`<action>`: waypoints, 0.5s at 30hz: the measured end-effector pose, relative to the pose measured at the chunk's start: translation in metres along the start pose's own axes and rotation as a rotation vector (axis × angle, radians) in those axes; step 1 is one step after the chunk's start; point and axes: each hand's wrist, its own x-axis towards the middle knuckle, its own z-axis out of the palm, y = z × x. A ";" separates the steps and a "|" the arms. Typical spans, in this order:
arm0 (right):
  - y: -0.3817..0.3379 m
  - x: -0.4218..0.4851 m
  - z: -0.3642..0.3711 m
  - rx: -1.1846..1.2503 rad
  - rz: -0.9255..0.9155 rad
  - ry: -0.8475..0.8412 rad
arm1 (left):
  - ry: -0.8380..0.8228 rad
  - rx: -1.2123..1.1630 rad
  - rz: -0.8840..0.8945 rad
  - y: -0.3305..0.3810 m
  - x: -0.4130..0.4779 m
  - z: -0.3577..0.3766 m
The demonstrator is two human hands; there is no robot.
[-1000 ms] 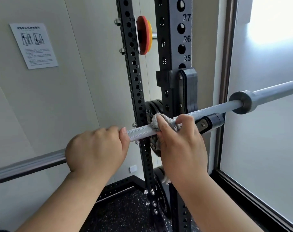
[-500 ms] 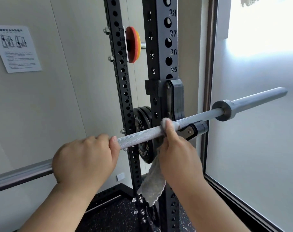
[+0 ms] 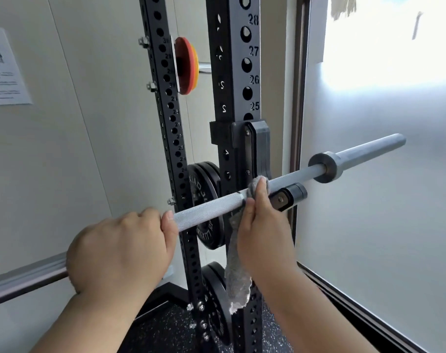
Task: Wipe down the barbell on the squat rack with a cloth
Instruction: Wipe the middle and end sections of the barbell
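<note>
**Both hands on the bar, cloth wrapped at the hook**

The barbell [image 3: 211, 208] is a long round steel rod. Its shaft is pale grey with a fine rough knurl, and farther out come a thick smooth collar [image 3: 325, 166] and a smooth, darker sleeve [image 3: 369, 149]. Its long axis runs from the lower left to the upper right of the view, and the sleeve end points up and right, toward the frosted window [image 3: 369, 225]. The bar lies across the black hook [image 3: 288, 197] on the front upright of the squat rack [image 3: 233, 72], a square black metal post with round holes and white numbers.

The cloth [image 3: 236, 271] is grey, soft and fuzzy. One part is bunched over the bar just beside the hook, and the rest hangs down in a narrow strip with a ragged end.

The left hand [image 3: 120, 253] takes the bar from above, with the back of the hand toward the camera. The fingers are curled over the shaft and the thumb tip lies against it, so this grip is closed on the barbell. The right hand [image 3: 264, 233] is raised at the hook with the wrist below it. Its grip is closed around the cloth and presses it on the bar, with the thumb up along the fabric.

Behind the bar, black round weight plates [image 3: 204, 200] are stored on the rack, and an orange-red plate [image 3: 186, 66] sits higher up. A printed paper [image 3: 2, 72] is fixed on the pale wall. The floor [image 3: 166, 327] is black with light speckles.
</note>
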 end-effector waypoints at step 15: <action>-0.004 -0.007 -0.004 -0.094 -0.006 -0.023 | -0.004 -0.163 0.062 -0.006 0.001 -0.004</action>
